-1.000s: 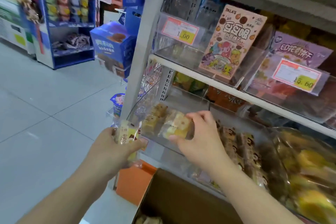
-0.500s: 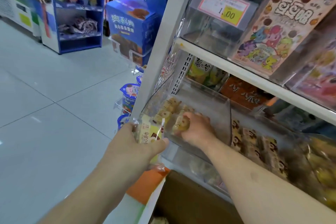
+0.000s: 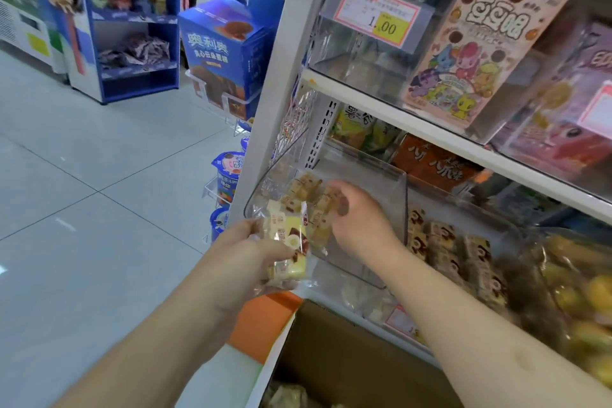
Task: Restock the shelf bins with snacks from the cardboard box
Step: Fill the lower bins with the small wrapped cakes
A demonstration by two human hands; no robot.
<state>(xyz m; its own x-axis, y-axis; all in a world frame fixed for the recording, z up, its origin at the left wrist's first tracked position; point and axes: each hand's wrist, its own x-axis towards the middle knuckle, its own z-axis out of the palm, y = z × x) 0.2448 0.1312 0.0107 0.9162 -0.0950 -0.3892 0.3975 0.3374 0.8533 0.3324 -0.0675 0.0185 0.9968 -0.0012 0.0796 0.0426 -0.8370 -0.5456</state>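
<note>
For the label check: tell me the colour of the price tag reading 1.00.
The price tag is white with a pink-red border and a yellow price patch; head view.

Head view looks down, close, at shelf bin (image 3: 390,195).

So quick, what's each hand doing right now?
Left hand: holding a wrapped snack pack in front of the clear bin.
Right hand: inside the bin among the snacks; whether it grips one cannot be told.
</note>
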